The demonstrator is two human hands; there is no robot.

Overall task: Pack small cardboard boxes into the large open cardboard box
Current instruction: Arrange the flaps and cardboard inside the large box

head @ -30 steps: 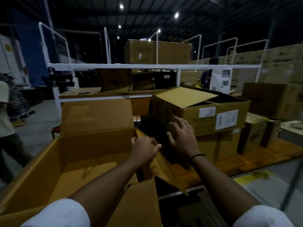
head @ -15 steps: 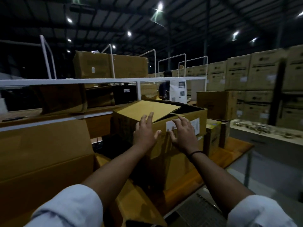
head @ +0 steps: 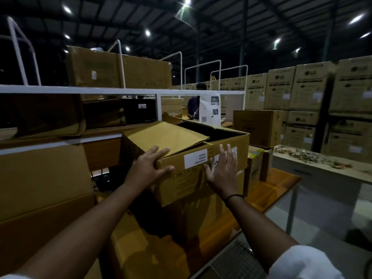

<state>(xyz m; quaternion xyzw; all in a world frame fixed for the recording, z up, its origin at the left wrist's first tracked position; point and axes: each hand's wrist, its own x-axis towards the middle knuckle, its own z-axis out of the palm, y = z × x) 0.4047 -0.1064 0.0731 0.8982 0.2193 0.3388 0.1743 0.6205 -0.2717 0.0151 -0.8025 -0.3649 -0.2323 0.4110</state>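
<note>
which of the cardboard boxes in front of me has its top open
The white-labelled box right at the left hand and right hand: its dark inside shows. The plain box behind it looks closed.

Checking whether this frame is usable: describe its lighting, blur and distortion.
Head view: dim hall, ceiling lamps flare; deep shadow beneath the box by the left hand and right hand, whose fingers blur slightly; stacked boxes at right lean, wide-angle distortion.

Left hand [head: 148, 169], right hand [head: 221, 172] reached box [head: 181, 188], seemingly tilting it

White sleeves [head: 302, 262], black wristband [head: 234, 196]
</note>
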